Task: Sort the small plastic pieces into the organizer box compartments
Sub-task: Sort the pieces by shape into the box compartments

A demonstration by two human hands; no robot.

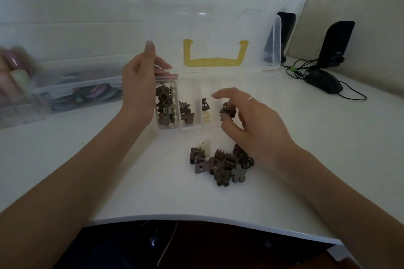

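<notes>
A clear organizer box (190,127) with a yellow handle (215,61) lies open on the white table, its lid raised behind. The leftmost compartment is packed with brown pieces (165,102), and the one beside it holds a few more (187,111). My left hand (140,85) grips the box's left wall. My right hand (251,120) hovers over the right-hand compartments, pinching a small brown piece (224,117) between thumb and finger. A loose pile of brown pieces (220,165) and one cream piece (205,146) lies on the table in front of the box, beneath my right wrist.
A second clear box (72,87) with coloured rings stands at the left. A black mouse (323,82) with its cable and two black speakers (334,43) occupy the back right. The table's front edge (196,218) runs close below the pile.
</notes>
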